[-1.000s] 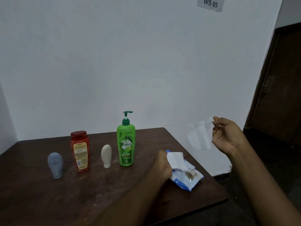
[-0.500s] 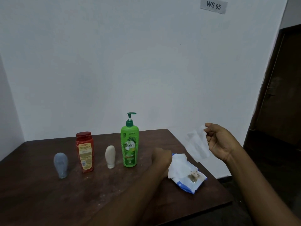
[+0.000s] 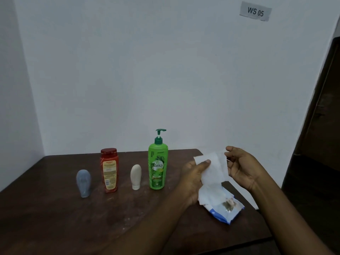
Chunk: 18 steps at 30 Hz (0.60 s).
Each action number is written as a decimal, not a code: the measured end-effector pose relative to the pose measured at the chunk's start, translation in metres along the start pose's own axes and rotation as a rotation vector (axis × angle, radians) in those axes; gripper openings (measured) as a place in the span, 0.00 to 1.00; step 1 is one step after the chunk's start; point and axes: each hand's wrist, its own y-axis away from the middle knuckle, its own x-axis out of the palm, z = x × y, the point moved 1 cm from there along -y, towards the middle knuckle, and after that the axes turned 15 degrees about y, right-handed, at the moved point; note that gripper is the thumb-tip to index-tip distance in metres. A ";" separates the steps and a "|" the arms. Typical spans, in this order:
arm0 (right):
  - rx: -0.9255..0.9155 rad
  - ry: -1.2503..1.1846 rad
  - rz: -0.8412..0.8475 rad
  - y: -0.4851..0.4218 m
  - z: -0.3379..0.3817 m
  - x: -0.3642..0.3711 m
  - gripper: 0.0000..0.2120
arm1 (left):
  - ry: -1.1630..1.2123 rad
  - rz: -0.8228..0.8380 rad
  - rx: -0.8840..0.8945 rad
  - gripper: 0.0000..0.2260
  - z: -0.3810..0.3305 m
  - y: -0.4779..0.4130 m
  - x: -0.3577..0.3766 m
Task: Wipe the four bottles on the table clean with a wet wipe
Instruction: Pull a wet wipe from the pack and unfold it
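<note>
Green pump bottle [image 3: 158, 166] reads "Vatika" and stands rightmost of four upright on the table [image 3: 55, 218], after the grey-blue tube [image 3: 83, 183], red bottle [image 3: 109, 172] (yellow label, unreadable) and white tube [image 3: 135, 176]. Wall sign [image 3: 255, 11]: "WS 05". White wet wipe [image 3: 211, 168] is held above the wipes pack [image 3: 226, 208] — left hand [image 3: 193, 179] pinches its left corner, right hand [image 3: 242, 168] fingers pinch its right edge.

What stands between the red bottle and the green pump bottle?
Only the small white tube, standing cap-down and touching neither, seen in the head view.
</note>
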 end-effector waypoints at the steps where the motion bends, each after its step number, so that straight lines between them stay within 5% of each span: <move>1: 0.000 0.015 0.008 0.001 -0.002 0.002 0.07 | -0.023 0.017 0.041 0.11 -0.005 0.002 -0.003; 8: 0.104 -0.019 0.223 0.016 -0.013 0.024 0.08 | -0.175 0.096 0.133 0.13 -0.047 0.014 -0.016; 18: -0.160 0.287 0.372 0.030 -0.002 0.054 0.23 | -0.071 0.255 -0.019 0.16 -0.065 0.055 -0.033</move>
